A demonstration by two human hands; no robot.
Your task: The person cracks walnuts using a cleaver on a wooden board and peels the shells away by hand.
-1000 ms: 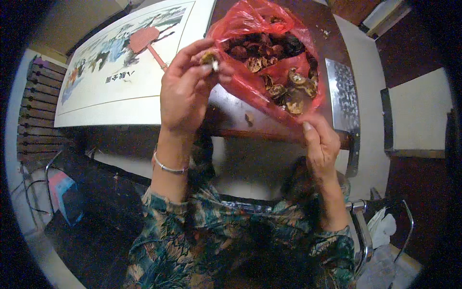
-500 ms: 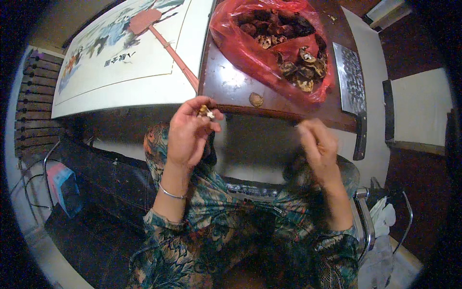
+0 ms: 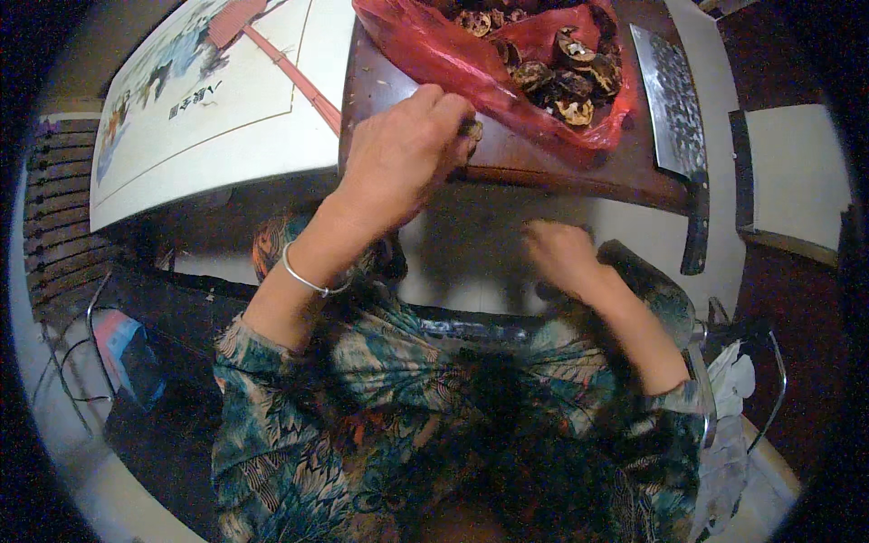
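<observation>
Dark counter [image 3: 511, 156] gleaming, red plastic bag [image 3: 453, 61] open on it, brown dried pieces [image 3: 577, 83] inside, cleaver [image 3: 668, 101] to its right! At the near edge, the left hand [image 3: 407, 149] pinches a small brown piece [image 3: 474, 132]; the right hand [image 3: 563, 258] hangs lower, curled, blurred: I can't tell if it's gripping anything.

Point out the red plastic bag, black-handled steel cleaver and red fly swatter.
Red plastic bag [image 3: 463, 65], head view: side wall.
Black-handled steel cleaver [image 3: 668, 104], head view: blade.
Red fly swatter [image 3: 284, 70], head view: shaft.
</observation>
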